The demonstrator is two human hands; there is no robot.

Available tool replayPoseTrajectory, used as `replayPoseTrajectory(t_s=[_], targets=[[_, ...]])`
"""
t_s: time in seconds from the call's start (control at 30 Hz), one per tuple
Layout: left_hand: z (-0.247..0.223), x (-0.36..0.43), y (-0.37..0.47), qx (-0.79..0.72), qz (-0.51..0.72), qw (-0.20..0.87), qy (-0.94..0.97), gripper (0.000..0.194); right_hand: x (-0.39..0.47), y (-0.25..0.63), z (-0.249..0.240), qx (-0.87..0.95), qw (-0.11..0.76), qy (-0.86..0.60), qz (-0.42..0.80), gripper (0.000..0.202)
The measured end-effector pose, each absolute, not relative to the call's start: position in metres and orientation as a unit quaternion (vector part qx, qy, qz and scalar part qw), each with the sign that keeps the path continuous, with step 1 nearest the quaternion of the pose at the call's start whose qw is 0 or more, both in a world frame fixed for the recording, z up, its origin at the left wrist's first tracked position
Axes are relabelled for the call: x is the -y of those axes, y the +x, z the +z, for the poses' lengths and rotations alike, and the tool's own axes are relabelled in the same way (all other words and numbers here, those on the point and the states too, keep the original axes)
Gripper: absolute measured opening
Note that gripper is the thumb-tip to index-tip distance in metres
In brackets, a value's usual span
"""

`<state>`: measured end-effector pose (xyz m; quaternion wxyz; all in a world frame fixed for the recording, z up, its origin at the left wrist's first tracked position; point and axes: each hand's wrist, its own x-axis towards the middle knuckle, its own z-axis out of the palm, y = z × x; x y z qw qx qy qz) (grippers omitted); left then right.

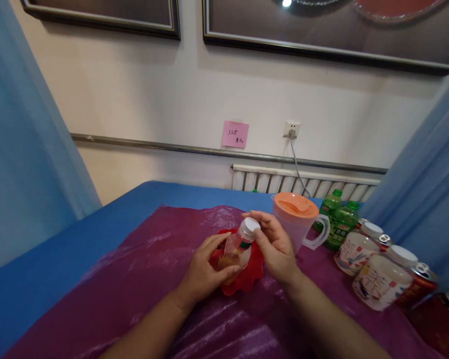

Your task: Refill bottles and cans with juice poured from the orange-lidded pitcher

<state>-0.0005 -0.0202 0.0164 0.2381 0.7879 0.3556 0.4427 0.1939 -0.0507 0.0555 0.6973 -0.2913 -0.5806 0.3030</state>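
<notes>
A clear bottle (232,254) with a white cap (251,225), a small green label and amber contents is tilted over a red scalloped dish (243,284). My left hand (206,267) is wrapped round the bottle's body. At the top, my right hand (275,244) has its thumb against the cap, and its other fingers curl round the far side, partly hidden. The bottle and my hands cover much of the dish. Just behind my right hand stands a clear pitcher (290,229) with an orange lid (296,204).
Green bottles (344,224), white-capped jars (383,279) and red cans (422,281) line the right side. A purple plastic sheet (134,269) covers part of the blue tabletop (71,254). Blue curtains (26,124) hang at both sides; a radiator (247,179) is behind.
</notes>
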Motion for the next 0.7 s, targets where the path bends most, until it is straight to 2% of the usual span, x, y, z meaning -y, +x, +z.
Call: replayPoseTrajectory(t_s=[0.27, 0.53, 0.7], targets=[[0.0152, 0.0191, -0.0021, -0.350, 0.435, 0.259, 0.788, 0.066, 0.0523, 0.2003, 0.0540, 0.623, 0.666, -0.317, 0.260, 0.025], [0.0170, 0.0194, 0.0001, -0.353, 0.445, 0.263, 0.780, 0.064, 0.0464, 0.1964, 0.0492, 0.537, 0.743, -0.313, 0.248, 0.026], [0.0174, 0.0190, -0.0003, -0.355, 0.441, 0.259, 0.783, 0.064, 0.0447, 0.1999, 0.0467, 0.571, 0.703, -0.323, 0.276, 0.026]])
